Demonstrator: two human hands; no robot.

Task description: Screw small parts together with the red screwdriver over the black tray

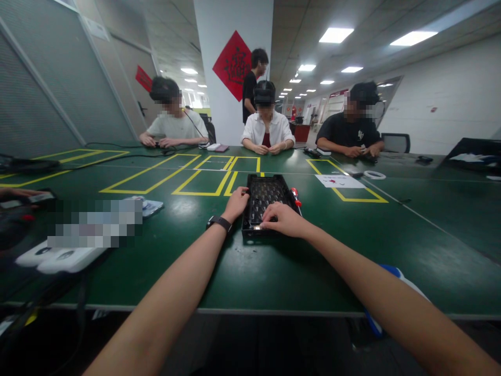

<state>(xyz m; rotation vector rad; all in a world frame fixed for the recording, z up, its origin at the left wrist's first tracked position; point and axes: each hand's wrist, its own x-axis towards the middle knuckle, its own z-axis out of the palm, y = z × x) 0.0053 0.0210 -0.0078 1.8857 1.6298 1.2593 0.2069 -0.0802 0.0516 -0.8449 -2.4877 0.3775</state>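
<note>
A black tray-like keyboard frame point(270, 184) with a grid of small cells lies on the green table point(274, 277) in front of me. My left hand point(236, 203), a dark watch on its wrist, grips the frame's left edge. My right hand point(282, 218) rests on the frame's near part, fingers curled and pinched at a small pale piece near the front edge; what it pinches is too small to name. A red-handled screwdriver point(296, 195) lies against the frame's right side.
Yellow tape rectangles point(203, 181) mark the table. A white paper sheet point(338, 180) and a tape roll point(374, 175) lie at right. White devices point(62, 257) sit at the near left. Three seated people work at the far edge; another stands behind.
</note>
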